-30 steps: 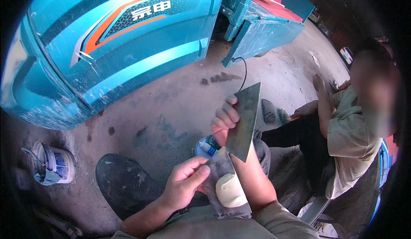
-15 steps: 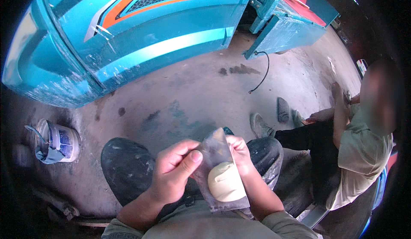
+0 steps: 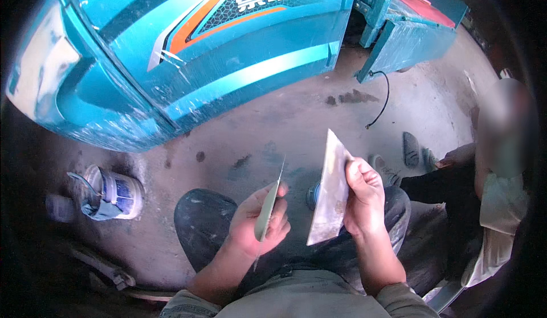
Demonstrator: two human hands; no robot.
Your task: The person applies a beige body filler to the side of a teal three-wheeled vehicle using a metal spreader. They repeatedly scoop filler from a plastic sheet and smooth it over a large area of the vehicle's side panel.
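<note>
My left hand [image 3: 255, 222] is closed around a thin plate seen nearly edge-on, its narrow tip pointing up. A rounded, pale greenish mound of putty [image 3: 266, 211] bulges along that plate's side. Opposite it, my right hand [image 3: 364, 195] grips a flat, greyish, smeared plate [image 3: 331, 195] by its right edge, thumb on the near face. That plate stands tilted with a pointed corner up, and a gap separates it from the left one. Both hands are above my lap, between my knees. Behind the right plate, a round blue object [image 3: 312, 195] is mostly hidden.
A blue vehicle panel [image 3: 228, 61] spans the far side, with an open blue door or flap [image 3: 407, 47] and a dangling black cable [image 3: 387, 98] to its right. At left stands a white-and-blue bucket [image 3: 128, 192] with a cloth over its rim. Another person [image 3: 444, 204] sits close at right.
My hands have moved apart, separating the two plates. The putty-bearing plate has turned from face-up to edge-on in my left hand; my right hand has raised the other plate. The view has shifted left.
</note>
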